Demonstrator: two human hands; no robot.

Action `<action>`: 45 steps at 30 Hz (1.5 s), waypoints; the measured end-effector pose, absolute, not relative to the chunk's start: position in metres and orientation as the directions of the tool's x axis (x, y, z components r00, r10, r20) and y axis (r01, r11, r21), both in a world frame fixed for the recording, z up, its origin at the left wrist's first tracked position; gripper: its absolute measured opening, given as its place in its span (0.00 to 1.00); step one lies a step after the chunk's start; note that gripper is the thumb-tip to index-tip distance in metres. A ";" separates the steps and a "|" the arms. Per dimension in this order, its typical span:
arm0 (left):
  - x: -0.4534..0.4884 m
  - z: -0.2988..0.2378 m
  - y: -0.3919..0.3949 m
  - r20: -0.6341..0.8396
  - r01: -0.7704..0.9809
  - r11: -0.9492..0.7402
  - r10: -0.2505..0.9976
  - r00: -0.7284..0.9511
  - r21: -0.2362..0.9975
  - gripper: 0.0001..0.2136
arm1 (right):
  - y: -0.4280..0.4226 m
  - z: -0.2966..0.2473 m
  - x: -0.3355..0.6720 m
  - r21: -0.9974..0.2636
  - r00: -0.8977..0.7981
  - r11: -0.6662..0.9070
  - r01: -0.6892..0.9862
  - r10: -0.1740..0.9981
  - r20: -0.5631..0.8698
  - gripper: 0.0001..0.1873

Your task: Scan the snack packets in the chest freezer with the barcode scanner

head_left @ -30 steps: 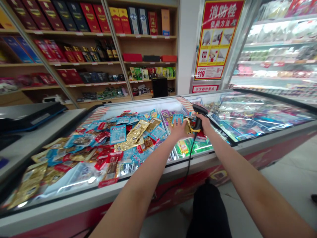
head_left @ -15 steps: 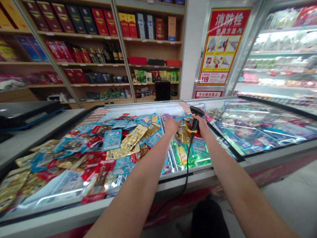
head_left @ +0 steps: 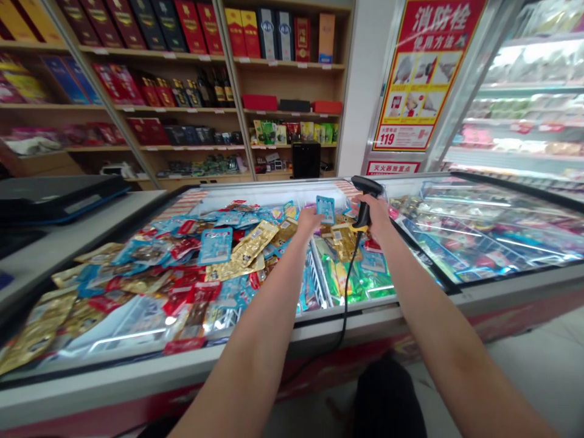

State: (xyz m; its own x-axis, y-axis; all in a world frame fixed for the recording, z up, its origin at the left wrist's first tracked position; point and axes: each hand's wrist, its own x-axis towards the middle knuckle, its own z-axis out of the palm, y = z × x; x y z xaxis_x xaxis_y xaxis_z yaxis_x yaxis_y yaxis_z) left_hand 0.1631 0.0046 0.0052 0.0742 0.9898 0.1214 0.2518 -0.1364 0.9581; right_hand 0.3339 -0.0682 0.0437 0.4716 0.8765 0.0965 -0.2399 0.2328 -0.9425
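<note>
My left hand (head_left: 309, 220) grips a small light-blue snack packet (head_left: 325, 208), raised with its printed face toward me above the freezer's basket. To its right, my right hand (head_left: 378, 213) is wrapped round the handle of a black and yellow barcode scanner (head_left: 364, 204), whose head is uppermost. The scanner's black cable (head_left: 347, 286) hangs down over the freezer's front edge. Below both hands lie gold packets (head_left: 345, 242) and green packets (head_left: 337, 277) in a white wire basket (head_left: 317, 271).
Blue, red and gold packets (head_left: 216, 246) are heaped on the glass at left. A sliding glass lid (head_left: 483, 225) covers the right side. A black scale-like device (head_left: 59, 198) stands on the left counter. Shelves of boxes (head_left: 292, 67) rise behind.
My left hand has come up out of the packets with the light-blue packet in its fingers. My right hand still holds the scanner. The whole view has shifted slightly.
</note>
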 end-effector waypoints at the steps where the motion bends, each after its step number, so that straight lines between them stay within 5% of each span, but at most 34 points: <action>1: 0.158 0.007 0.003 0.109 0.172 -0.117 0.993 0.052 0.978 0.06 | -0.068 0.050 0.326 -0.933 0.407 0.187 -0.309 0.912 0.048 0.07; 8: 0.125 0.016 0.010 0.049 -0.048 -0.054 0.993 -0.106 0.997 0.06 | -0.071 0.062 0.298 -0.986 0.161 0.021 -0.166 0.987 -0.007 0.09; 13: 0.122 0.016 0.017 0.039 -0.124 -0.054 0.993 -0.116 0.991 0.04 | -0.082 0.051 0.308 -0.938 -0.051 -0.027 -0.346 0.999 -0.010 0.11; 18: 0.122 0.013 0.019 0.042 -0.163 -0.053 0.996 -0.072 0.985 0.02 | -0.089 0.050 0.302 -0.936 -0.151 -0.076 -0.343 0.988 -0.025 0.13; 45: 0.125 0.008 0.026 0.073 -0.147 -0.087 0.993 -0.094 0.985 0.02 | -0.089 0.051 0.304 -0.956 -0.139 -0.131 -0.264 0.985 -0.097 0.19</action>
State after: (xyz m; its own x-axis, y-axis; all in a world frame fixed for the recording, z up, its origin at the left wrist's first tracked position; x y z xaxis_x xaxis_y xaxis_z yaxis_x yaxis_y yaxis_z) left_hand 0.1249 0.0256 0.0080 -0.0942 0.9928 0.0735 -0.1467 -0.0869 0.9854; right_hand 0.3038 -0.0888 0.0510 -0.1395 0.9855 -0.0969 -0.2640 -0.1313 -0.9555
